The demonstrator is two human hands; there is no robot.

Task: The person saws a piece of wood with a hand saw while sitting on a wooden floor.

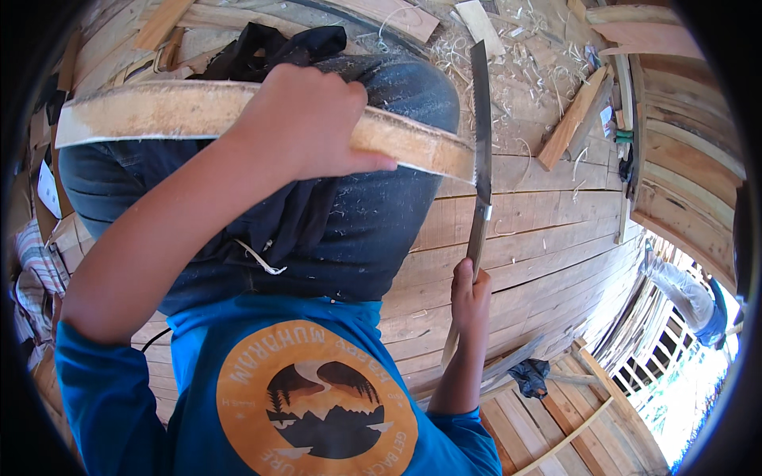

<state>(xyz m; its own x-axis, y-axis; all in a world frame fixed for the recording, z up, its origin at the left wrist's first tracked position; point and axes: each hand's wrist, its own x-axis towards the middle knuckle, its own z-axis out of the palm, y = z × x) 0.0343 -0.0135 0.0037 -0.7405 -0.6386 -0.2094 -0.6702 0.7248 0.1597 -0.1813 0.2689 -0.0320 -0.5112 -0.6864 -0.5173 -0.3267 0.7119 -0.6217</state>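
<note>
1. Gripping a pale wooden board [178, 113] in the upper left of the frame, the left hand [309, 123] is curled over it, fingers folded across the far edge and thumb lying along the near one.
2. Running from the far left to just right of the upper centre, the board lies across the person's dark jeans [361, 230], which are speckled with wood dust.
3. Right of centre, the right hand [471, 297] is wrapped around the long wooden handle of a saw [482, 119].
4. The saw stands nearly upright in the frame, its dark blade reaching toward the top and its toothed edge at the board's right end; whether the teeth have bitten into the wood cannot be told.
5. Curly shavings [549, 75] litter the plank floor [548, 230] in the upper right, where a loose wooden offcut [573, 119] lies at a slant.
6. Black cloth [258, 49] is bunched beyond the board at the upper left, and a crumpled black bag [530, 378] sits in the lower right.
7. Near the right rim, another person [692, 300] appears in pale trousers and a blue top.
</note>
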